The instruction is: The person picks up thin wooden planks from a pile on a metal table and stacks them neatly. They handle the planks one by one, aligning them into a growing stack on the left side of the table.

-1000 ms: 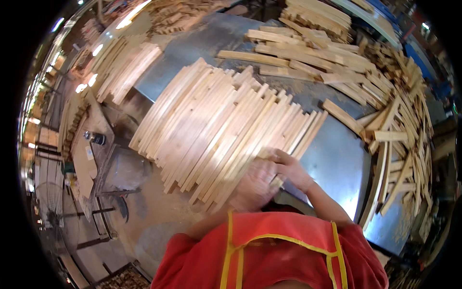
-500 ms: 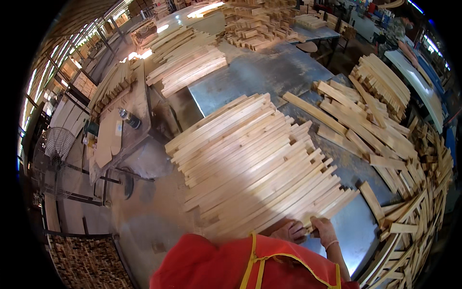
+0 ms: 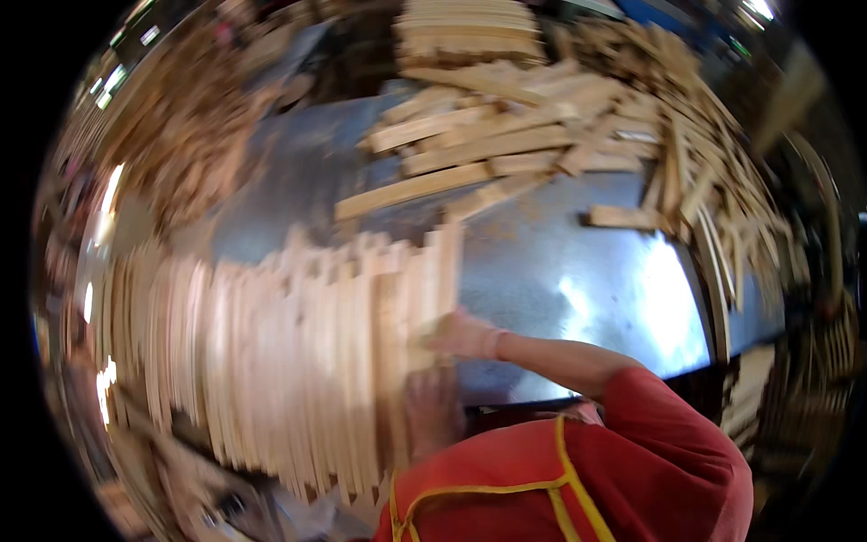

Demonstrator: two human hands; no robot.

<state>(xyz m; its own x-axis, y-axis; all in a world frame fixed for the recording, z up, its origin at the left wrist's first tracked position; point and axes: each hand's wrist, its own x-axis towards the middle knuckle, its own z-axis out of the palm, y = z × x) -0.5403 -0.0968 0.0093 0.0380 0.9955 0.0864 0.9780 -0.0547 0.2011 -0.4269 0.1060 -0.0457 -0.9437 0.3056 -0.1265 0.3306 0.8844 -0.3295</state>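
A broad row of pale wooden strips (image 3: 307, 352) lies side by side on the metal table, their ends uneven. At the row's right edge, my right hand (image 3: 465, 334) rests on the outermost strips; motion smears its fingers, so its grip is unclear. Just nearer to me, my left hand (image 3: 433, 402) lies on the same edge strips with its blurred fingers stretched out. Whether a separate piece lies under either hand cannot be made out.
Beyond the row, loose wooden pieces (image 3: 506, 135) lie in a jumbled heap that spreads to the right. A neat stack of strips (image 3: 470, 32) stands at the back. Right of my hands is the bare, shiny metal tabletop (image 3: 542, 262).
The view has swung to the right, so the row now appears at the left with its strips running away from me. My right hand has moved farther forward along the edge strips.
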